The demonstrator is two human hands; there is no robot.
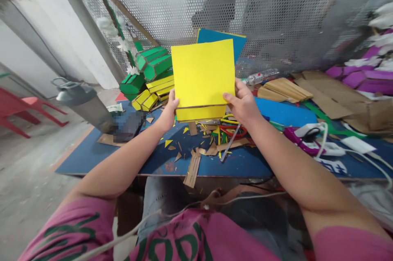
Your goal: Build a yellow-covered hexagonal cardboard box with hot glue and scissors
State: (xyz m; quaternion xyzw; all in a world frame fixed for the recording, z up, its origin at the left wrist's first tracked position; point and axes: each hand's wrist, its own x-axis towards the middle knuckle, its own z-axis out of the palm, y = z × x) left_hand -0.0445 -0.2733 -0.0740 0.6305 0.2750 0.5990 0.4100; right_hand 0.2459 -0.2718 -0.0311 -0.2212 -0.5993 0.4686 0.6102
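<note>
i saw both hands up in front of me, holding a yellow sheet [202, 73] upright above the blue table [92, 154]. the left hand [168, 114] pinched its lower left edge, thumb in front and fingers hidden behind, and the right hand [242, 103] clamped the lower right edge the same way. the bottom strip [201, 112] of the sheet looked folded or layered, with a brown cardboard line showing across it. a blue sheet [222, 39] stood just behind, peeking over the top right corner; i could not tell whether it was held too or only leaning.

my worry was the grip: both hands sat low, so the tall upper part had no support and could flop or bend, creasing the face. if the two hands pulled unevenly, the fold line could run crooked or the layers could slip apart. directly below lay scissors [233, 130] with red and yellow handles among cardboard scraps [193, 167], so a dropped sheet would land on clutter and could get nicked. the white cable [322, 138] beside the right forearm could snag on a sideways move
</note>
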